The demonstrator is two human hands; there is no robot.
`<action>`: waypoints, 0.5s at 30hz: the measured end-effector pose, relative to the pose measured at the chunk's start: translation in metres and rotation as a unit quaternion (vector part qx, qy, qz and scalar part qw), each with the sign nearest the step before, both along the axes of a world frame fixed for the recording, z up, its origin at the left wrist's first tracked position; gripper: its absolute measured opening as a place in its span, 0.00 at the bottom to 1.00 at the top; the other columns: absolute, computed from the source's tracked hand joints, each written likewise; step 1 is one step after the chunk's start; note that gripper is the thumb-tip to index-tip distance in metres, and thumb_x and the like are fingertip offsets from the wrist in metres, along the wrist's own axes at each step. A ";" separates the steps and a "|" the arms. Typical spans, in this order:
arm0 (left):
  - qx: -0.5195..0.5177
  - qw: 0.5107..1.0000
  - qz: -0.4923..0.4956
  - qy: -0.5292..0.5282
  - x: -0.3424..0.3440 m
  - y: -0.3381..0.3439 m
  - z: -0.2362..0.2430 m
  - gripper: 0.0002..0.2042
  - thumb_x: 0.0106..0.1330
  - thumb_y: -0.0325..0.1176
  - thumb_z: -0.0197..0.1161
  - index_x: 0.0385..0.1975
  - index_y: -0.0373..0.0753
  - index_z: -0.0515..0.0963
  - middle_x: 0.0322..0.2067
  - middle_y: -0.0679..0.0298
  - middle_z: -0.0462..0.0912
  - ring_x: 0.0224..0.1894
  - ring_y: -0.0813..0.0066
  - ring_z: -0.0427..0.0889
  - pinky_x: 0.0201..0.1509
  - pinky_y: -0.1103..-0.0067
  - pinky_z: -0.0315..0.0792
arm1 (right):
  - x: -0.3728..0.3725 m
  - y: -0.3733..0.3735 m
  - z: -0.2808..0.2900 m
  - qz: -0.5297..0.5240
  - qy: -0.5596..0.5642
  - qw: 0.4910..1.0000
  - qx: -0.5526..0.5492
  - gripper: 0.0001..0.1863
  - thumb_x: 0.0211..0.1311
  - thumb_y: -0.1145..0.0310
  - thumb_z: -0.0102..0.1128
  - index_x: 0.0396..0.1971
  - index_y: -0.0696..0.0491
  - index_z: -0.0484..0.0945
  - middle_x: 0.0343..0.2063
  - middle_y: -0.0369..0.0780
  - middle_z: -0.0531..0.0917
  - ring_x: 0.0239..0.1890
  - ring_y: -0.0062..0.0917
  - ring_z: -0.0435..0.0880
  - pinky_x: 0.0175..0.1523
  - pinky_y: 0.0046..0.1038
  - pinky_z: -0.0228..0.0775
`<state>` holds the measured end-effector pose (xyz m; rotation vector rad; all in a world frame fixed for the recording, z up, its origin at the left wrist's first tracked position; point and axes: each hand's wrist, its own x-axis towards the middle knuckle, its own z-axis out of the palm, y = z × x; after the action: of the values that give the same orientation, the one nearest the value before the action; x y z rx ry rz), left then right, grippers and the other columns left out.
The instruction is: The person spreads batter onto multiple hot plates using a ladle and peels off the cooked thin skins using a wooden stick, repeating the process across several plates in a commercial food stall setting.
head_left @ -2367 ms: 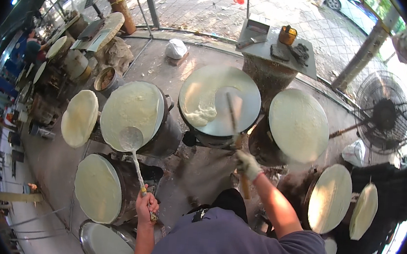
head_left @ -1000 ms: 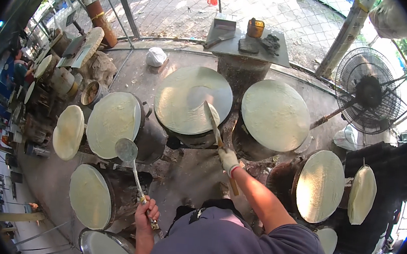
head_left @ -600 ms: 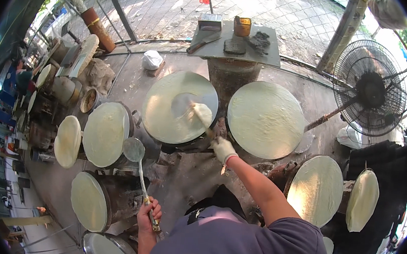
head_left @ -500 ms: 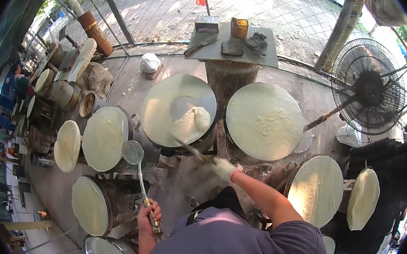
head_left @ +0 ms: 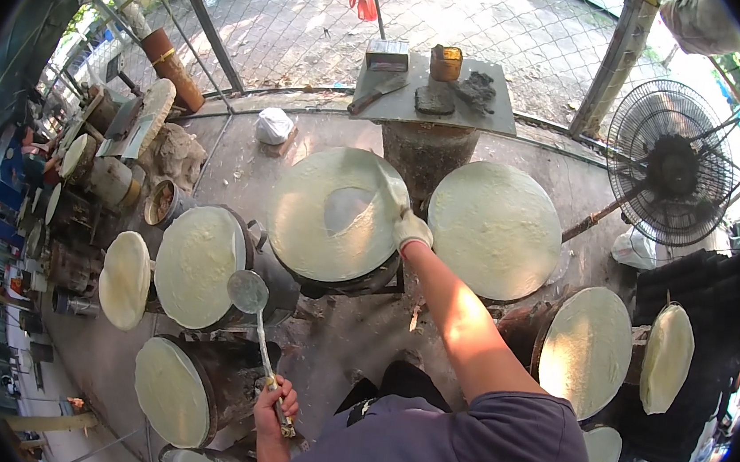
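My left hand (head_left: 275, 407) grips the wrapped handle of a ladle (head_left: 247, 291), its round bowl raised beside the left-hand griddles. In a white glove, my right hand (head_left: 412, 231) reaches forward and is closed on a spatula (head_left: 392, 182). The blade, partly blurred, lies along the right side of a round griddle's pale batter (head_left: 305, 211). A bare oval of griddle surface (head_left: 345, 209) shows inside that batter layer. Just right of my gloved hand, another round griddle bears a full sheet of batter (head_left: 493, 229).
More batter-covered griddles stand left (head_left: 199, 268) and right (head_left: 585, 352). Beyond them, a small table (head_left: 479, 117) holds a knife (head_left: 379, 94), an orange container (head_left: 446, 63) and dark cloths. A large black fan (head_left: 672, 162) stands far right, before a wire fence.
My right hand has moved forward, carrying the spatula from the griddle's near edge to its right side. The heap of batter there is now spread, and the bare patch is smaller.
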<state>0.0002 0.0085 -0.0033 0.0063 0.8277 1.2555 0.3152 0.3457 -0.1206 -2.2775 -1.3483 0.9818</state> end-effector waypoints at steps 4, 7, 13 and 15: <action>0.017 0.999 0.005 -0.031 -0.022 -0.003 -0.010 0.06 0.62 0.25 0.53 0.38 0.37 0.68 0.27 0.63 0.67 0.19 0.78 0.63 0.18 0.83 0.61 | -0.015 -0.069 -0.014 -0.003 0.152 0.977 0.147 0.24 0.64 0.51 0.46 0.56 0.44 0.71 0.44 0.51 0.80 0.46 0.44 0.80 0.51 0.36 0.69; 0.015 1.000 -0.003 -0.020 -0.035 -0.001 -0.015 0.06 0.62 0.25 0.53 0.38 0.37 0.68 0.27 0.63 0.67 0.19 0.78 0.63 0.18 0.83 0.61 | -0.033 -0.095 -0.010 -0.174 0.197 0.961 0.091 0.21 0.64 0.56 0.50 0.54 0.46 0.74 0.41 0.51 0.81 0.43 0.39 0.82 0.50 0.31 0.69; 0.028 0.998 -0.037 -0.033 -0.048 0.016 -0.019 0.06 0.62 0.25 0.53 0.38 0.37 0.68 0.26 0.62 0.68 0.19 0.78 0.64 0.19 0.83 0.62 | -0.030 -0.089 -0.006 -0.052 0.167 0.981 0.087 0.21 0.62 0.55 0.48 0.51 0.48 0.76 0.42 0.51 0.81 0.48 0.40 0.80 0.52 0.31 0.68; 0.021 0.999 -0.042 -0.027 -0.045 0.021 -0.016 0.06 0.63 0.25 0.52 0.38 0.37 0.68 0.26 0.62 0.68 0.19 0.78 0.64 0.19 0.83 0.62 | -0.022 -0.111 -0.022 -0.161 0.198 0.950 0.180 0.20 0.63 0.58 0.48 0.52 0.49 0.75 0.40 0.50 0.82 0.45 0.42 0.81 0.48 0.33 0.70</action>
<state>-0.0453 0.0294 -0.0194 0.0401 0.7464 1.1879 0.2934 0.2344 -0.1430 -1.8256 -0.8696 0.9265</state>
